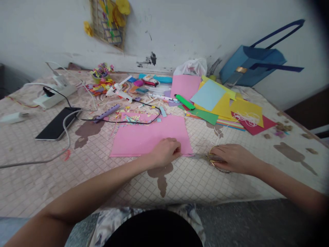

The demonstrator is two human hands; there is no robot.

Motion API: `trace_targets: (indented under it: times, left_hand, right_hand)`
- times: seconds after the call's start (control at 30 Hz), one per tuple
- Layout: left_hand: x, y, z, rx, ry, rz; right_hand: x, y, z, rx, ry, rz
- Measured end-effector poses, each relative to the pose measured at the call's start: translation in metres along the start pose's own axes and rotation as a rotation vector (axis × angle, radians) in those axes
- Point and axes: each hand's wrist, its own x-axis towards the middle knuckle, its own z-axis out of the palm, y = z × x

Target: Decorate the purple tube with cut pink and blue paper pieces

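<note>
A pink sheet of paper (144, 137) lies flat on the table before me, with small paper scraps along its far edge. My left hand (166, 151) rests at its near edge, right of the middle, fingers curled down and pinching the paper there. In my right hand (233, 158) is a pair of scissors (197, 156) with gold-coloured handles. Their blades point left, and the tips meet the sheet's near right corner. Whether the blades are fully closed is hard to make out.
Behind the sheet lie a glue gun (120, 92) with its black cord across the paper, a green marker (184, 102) and stacked coloured papers (221, 103). A phone (58, 123) and power strip (55, 96) are left. A blue bag (253, 65) stands back right.
</note>
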Motion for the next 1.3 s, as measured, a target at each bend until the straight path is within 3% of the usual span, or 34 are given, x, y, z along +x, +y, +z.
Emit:
trace_targets:
  times: [0.33,1.3]
  left_hand:
    - [0.0001,-0.0017,0.0020,-0.016,0.011,-0.007]
    - [0.0005,-0.0007,0.0011,-0.042,0.009,-0.021]
  right_hand:
    - [-0.0001,-0.0004,0.0010,-0.031,-0.032,-0.004]
    - [-0.0008,-0.0001,0.0037,-0.047,0.041,-0.028]
